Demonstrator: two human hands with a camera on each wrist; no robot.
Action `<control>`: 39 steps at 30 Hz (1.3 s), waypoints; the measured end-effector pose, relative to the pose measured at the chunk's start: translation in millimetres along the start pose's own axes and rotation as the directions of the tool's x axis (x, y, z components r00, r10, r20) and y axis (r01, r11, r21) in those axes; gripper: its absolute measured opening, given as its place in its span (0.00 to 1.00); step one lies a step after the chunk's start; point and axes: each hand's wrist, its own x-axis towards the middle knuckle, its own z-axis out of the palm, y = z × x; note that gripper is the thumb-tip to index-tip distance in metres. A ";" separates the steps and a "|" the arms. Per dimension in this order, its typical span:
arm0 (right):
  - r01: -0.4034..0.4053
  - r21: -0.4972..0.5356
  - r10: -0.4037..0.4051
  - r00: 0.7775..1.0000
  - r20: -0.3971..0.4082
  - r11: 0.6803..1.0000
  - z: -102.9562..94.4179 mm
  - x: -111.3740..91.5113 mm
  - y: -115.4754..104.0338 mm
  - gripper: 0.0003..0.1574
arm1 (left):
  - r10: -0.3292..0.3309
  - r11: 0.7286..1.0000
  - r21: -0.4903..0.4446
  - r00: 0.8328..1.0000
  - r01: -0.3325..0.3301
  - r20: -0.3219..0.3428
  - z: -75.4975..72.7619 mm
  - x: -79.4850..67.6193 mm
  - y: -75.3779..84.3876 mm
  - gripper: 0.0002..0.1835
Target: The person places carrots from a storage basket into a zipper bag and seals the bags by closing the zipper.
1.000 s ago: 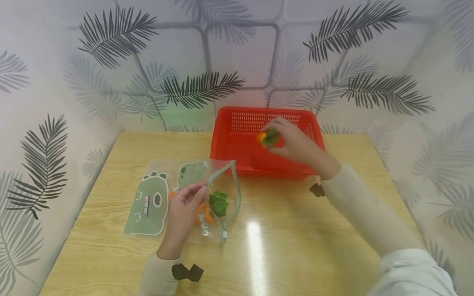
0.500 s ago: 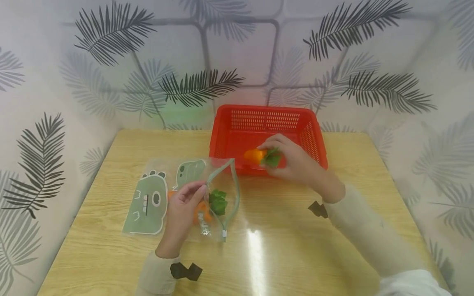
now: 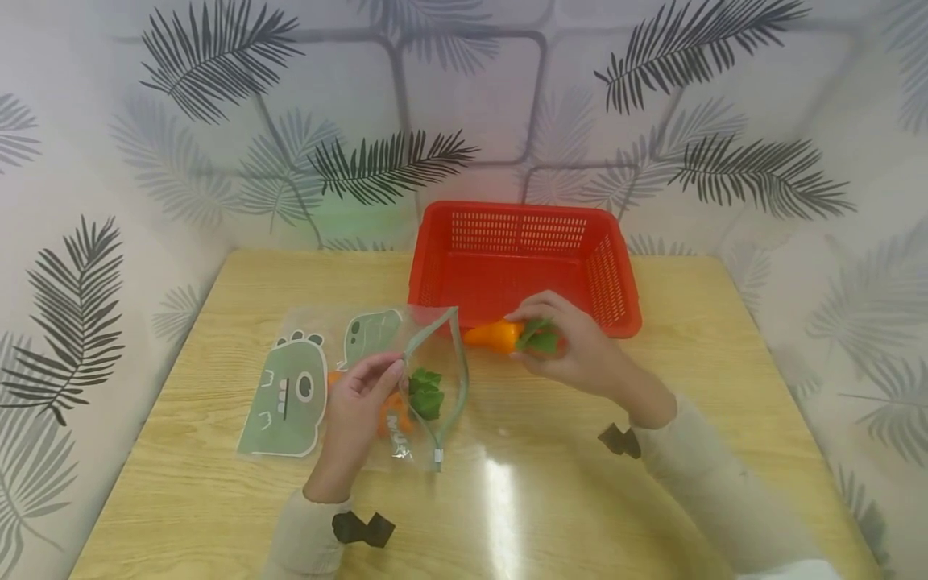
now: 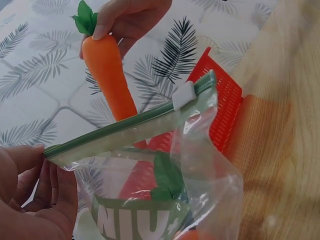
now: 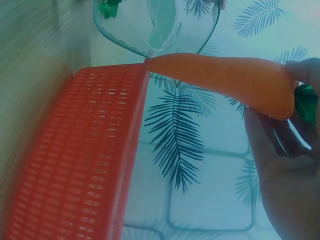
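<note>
My right hand (image 3: 573,346) pinches an orange toy carrot (image 3: 496,335) by its leafy top end. The carrot's narrow tip points left, close to the mouth of a clear zip bag (image 3: 458,403). With thumb and fingers my left hand (image 3: 355,419) pinches the bag's green zip edge, and the mouth gapes. A white slider (image 4: 184,95) sits at one end of the zip in the left wrist view. Inside the bag lies another carrot, showing green leaves (image 3: 426,395) and some orange through the plastic. A green cartoon monster (image 3: 290,399) is printed on the bag.
A red plastic basket (image 3: 522,278) with slotted walls stands behind the right hand, near the back of the wooden table (image 3: 580,515). The basket's front left corner is close to the bag. A leaf-patterned wall covering (image 3: 471,105) rises behind the table.
My right hand has brought the carrot out from over the basket, forward and down toward the bag's mouth, turning it tip-left. The left hand keeps its hold on the bag.
</note>
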 end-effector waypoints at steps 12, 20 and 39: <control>-0.011 0.111 0.026 0.990 -0.137 0.994 -3.0 -3.8 -29.2 0.27 | 0.008 1.000 0.010 1.000 -0.008 -0.001 0.4 1.5 -1.1 0.16; -0.060 0.159 0.075 0.994 -0.086 0.985 15.2 -4.8 -22.5 0.26 | 0.020 1.000 -0.004 1.000 -0.020 -0.003 0.5 1.1 -0.8 0.15; -0.129 0.165 0.137 0.990 -0.037 0.978 43.1 -7.9 -6.9 0.21 | 0.011 1.000 -0.016 1.000 -0.011 -0.017 1.7 2.6 -2.1 0.16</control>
